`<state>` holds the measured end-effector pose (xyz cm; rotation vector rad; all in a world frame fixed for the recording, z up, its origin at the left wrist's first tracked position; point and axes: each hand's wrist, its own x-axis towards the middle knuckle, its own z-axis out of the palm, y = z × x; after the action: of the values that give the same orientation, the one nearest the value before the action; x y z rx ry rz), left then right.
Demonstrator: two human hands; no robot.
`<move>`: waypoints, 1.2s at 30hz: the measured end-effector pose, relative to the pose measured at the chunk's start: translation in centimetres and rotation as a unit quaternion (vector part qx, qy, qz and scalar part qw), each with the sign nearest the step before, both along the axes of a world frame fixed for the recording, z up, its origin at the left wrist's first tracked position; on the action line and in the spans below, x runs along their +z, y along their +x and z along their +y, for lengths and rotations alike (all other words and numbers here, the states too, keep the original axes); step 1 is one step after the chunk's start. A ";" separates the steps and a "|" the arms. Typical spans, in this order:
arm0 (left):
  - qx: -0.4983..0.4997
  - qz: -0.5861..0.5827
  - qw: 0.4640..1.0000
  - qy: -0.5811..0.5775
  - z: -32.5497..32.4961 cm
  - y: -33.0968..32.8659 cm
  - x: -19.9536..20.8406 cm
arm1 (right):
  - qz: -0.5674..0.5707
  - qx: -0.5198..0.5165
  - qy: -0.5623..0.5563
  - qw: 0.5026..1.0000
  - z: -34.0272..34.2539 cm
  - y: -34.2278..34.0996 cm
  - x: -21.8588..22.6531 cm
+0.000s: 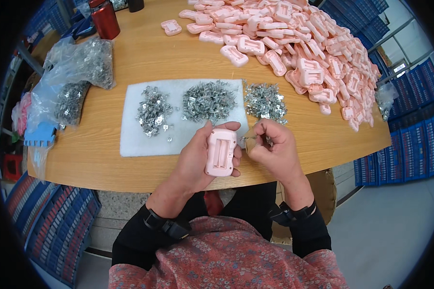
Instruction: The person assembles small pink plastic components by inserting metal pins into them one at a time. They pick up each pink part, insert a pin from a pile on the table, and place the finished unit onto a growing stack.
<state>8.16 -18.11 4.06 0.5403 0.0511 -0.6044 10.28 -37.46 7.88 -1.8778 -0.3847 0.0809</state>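
Note:
My left hand (193, 156) is closed round a pale pink plastic battery case (220, 153). Its open battery compartment faces up, with two long slots and small screw holes at the corners. Just to the right, my right hand (276, 150) is curled in a pinch, with tan tape on a fingertip. Small silvery metal contacts (269, 140) show between its curled fingers; their exact shape is too small to tell. Beyond the hands lie three heaps of such contacts: a left heap (153, 111) and a middle heap (209, 102) on a white foam sheet (132, 139), and a right heap (266, 103) beside its edge.
A large pile of pink cases (311, 72) covers the wooden table's (101, 149) far right. At the left stand clear bags of metal pieces (94, 62) and a blue foam block (41, 135). A red flask (104, 20) is at the back. Blue trays (400, 149) are stacked beyond the right edge.

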 end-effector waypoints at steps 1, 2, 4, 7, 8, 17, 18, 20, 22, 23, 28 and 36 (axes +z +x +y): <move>-0.002 -0.005 1.000 0.002 0.0 -0.1 0.0 | -0.029 0.008 -0.024 0.999 0.4 0.0 0.6; -0.004 -0.009 1.000 0.005 0.1 -0.1 0.0 | -0.057 0.016 -0.049 0.997 0.7 0.0 1.0; -0.007 -0.001 0.999 0.032 0.0 -0.3 0.6 | -0.090 0.029 -0.087 0.992 1.0 0.1 1.3; -0.011 0.006 0.998 0.060 -0.2 -0.3 0.3 | -0.132 0.041 -0.130 0.982 1.3 0.4 1.3; -0.012 0.008 0.998 0.067 -0.3 -0.2 0.2 | -0.145 0.044 -0.142 0.978 1.3 0.5 1.3; -0.009 0.019 0.994 0.111 -0.7 0.1 0.3 | -0.142 0.060 -0.208 0.966 1.4 1.0 1.6; -0.013 0.019 0.993 0.112 -0.7 0.1 0.2 | -0.141 0.061 -0.216 0.964 1.4 1.1 1.6; -0.021 0.020 0.993 0.114 -0.8 0.1 -0.1 | -0.138 0.063 -0.232 0.961 1.4 1.1 1.6; -0.031 0.021 0.991 0.128 -0.9 0.1 -0.3 | -0.142 0.069 -0.248 0.956 1.5 1.1 1.6; -0.037 0.022 0.990 0.136 -0.9 0.1 -0.4 | -0.143 0.072 -0.256 0.953 1.5 1.0 1.7; -0.051 0.038 0.988 0.143 -1.1 0.2 -0.8 | -0.149 0.071 -0.330 0.929 1.8 0.7 2.3; -0.057 0.075 0.993 0.070 -0.2 0.6 -0.4 | -0.042 0.043 -0.229 0.972 1.4 0.5 2.3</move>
<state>8.77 -18.29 3.62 0.6364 0.2078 -0.7558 10.83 -36.09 10.15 -2.3254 -0.5413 0.1596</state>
